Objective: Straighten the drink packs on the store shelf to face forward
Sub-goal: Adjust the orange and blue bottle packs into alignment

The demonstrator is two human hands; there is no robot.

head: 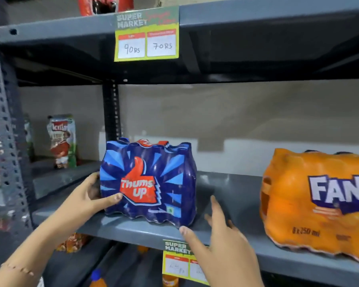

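Observation:
A blue Thums Up drink pack [151, 181] stands on the grey shelf [226, 195], its logo side facing me. My left hand [91, 197] grips its left edge, thumb across the front and fingers behind. Just off the pack's lower right corner, my right hand [222, 241] hovers with fingers spread, the thumb tip nearly touching the pack's bottom corner. An orange Fanta pack [317, 204] sits at the right of the same shelf, logo toward me, partly cut off by the frame edge.
A price tag [146, 34] hangs from the shelf above; another tag [180, 259] hangs below my right hand. A juice carton [61, 139] stands on the neighbouring shelf at left, behind a perforated upright [6, 141]. Bottles show on the lower shelf.

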